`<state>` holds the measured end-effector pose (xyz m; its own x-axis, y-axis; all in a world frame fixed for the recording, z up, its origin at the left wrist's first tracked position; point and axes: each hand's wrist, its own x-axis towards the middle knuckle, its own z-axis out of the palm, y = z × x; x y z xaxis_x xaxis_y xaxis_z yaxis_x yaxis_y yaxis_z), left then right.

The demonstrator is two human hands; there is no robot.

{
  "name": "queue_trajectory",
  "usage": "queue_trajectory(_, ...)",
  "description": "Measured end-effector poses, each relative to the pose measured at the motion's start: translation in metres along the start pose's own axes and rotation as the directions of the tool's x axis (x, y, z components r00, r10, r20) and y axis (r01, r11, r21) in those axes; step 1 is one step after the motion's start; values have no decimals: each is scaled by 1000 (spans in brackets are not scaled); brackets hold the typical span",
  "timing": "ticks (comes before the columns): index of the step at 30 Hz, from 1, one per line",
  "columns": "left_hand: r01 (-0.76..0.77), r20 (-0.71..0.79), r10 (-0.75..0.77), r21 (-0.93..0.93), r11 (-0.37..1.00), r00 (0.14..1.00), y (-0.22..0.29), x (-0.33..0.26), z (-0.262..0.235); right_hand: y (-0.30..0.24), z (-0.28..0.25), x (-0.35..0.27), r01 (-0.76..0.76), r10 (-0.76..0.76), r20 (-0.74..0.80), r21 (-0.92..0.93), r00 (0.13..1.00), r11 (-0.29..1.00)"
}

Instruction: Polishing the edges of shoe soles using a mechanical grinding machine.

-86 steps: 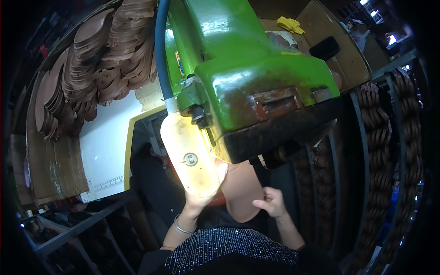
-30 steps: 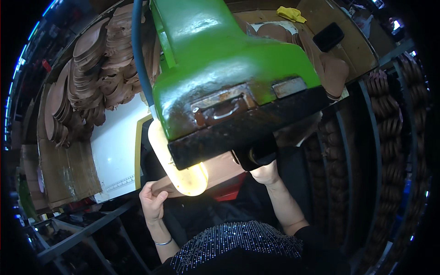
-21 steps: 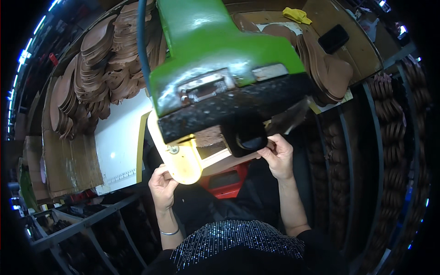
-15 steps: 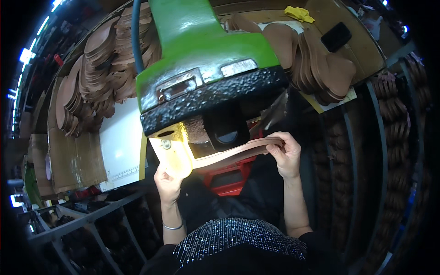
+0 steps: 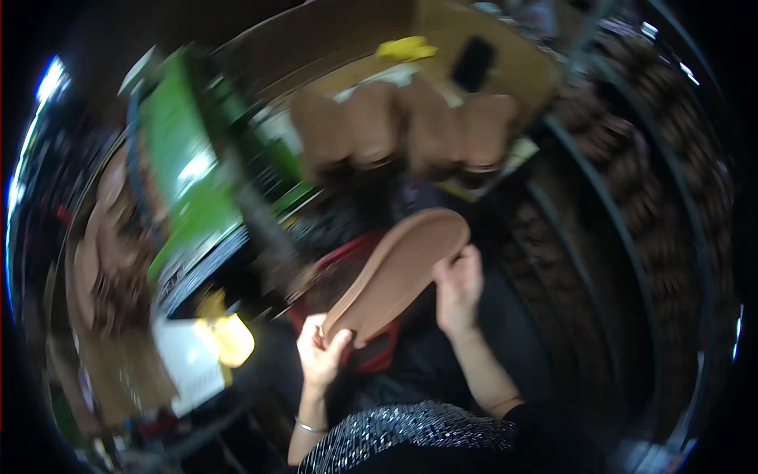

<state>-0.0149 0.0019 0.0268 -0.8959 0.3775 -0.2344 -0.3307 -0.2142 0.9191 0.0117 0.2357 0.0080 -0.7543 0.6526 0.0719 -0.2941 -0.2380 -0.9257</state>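
Observation:
A brown shoe sole (image 5: 399,272) is held up slantwise in front of me, its broad face turned toward me. Its narrow end is pinched between thumb and fingers of my left hand (image 5: 320,355). At the wide end, my right hand (image 5: 459,296) grips the right edge; its fingers are partly hidden and slightly blurred. To the left stands the green machine (image 5: 189,170), with a bright yellow lamp (image 5: 234,340) low on its front. The sole is apart from the machine.
Brown soles in stacks (image 5: 375,118) sit on the bench ahead, near a yellow cloth (image 5: 407,49) and a dark flat object (image 5: 474,63). More soles (image 5: 110,253) lie at left. Racks (image 5: 592,205) full of brown pieces stand at right. Below the sole is a red frame (image 5: 347,257).
The view has swung right, so the machine now appears farther left. The sole has come away from beneath the machine head and turned from edge-on to face me. Both hands stay on it.

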Motion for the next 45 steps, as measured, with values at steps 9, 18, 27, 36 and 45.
queue_trajectory(9,29,516,100,-237,971,851,-10,38,123,-95,-32,115,389,-454,-3,-511,891,766)
queue_trajectory(18,-184,-69,215,309,933,974,5,50,-60,-32,-35,240,215,-594,41,-950,803,225)
queue_trajectory(27,-420,-304,927,828,371,220,191,106,-119,-26,-22,91,362,-680,24,-859,733,361)
queue_trajectory(36,131,-142,972,984,119,187,268,170,-179,74,-46,-122,215,-42,222,-853,974,475)
queue_trajectory(45,-417,-190,972,879,232,140,168,-65,-156,69,-52,-121,-72,299,300,-587,906,806)
